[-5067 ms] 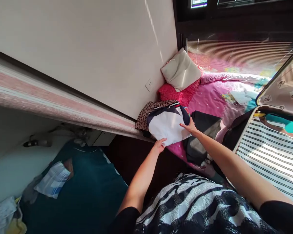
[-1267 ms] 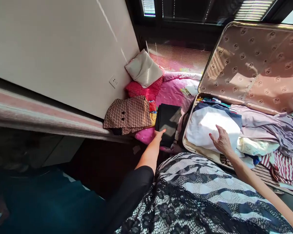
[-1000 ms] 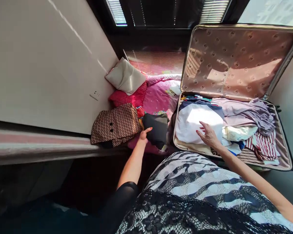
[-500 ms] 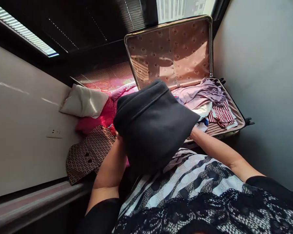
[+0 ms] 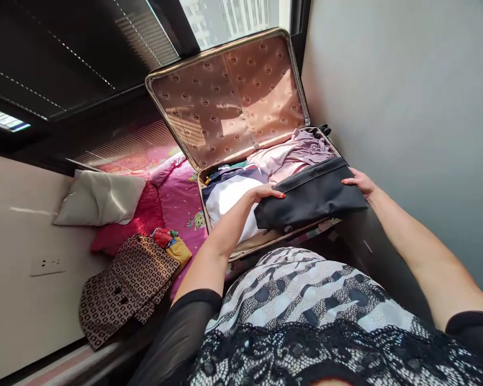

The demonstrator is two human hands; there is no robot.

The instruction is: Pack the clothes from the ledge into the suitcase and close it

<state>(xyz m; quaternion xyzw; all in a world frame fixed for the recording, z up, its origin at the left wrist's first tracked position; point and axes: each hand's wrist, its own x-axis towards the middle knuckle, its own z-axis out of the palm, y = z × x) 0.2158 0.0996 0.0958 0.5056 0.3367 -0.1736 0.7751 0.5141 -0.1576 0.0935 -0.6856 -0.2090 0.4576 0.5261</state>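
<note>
A folded black garment (image 5: pixel 312 195) with a stitched seam lies across the right front of the open suitcase (image 5: pixel 173 115). My left hand (image 5: pixel 268 192) grips its left end, thumb on top and the other fingers hidden beneath. At the opposite end my right hand (image 5: pixel 361 183) is closed on the garment's edge. Behind it a heap of mauve clothes (image 5: pixel 306 145) fills the back right of the case. White cloth (image 5: pixel 229 201) and dark blue cloth lie in the left half, beside my left forearm. Whatever is under the black garment is hidden.
The suitcase lid leans open near the window (image 5: pixel 233 21), and a grey wall (image 5: pixel 398 107) rises close on the right. To the left are a pale cushion (image 5: pixel 104 198), a pink bedspread (image 5: pixel 181 203) and a brown patterned cloth (image 5: pixel 124 284) with colourful fabric.
The black garment has gone from hanging broad in front of me to a narrow folded strip, lowered right into the suitcase. My view has shifted, and both hands now show.
</note>
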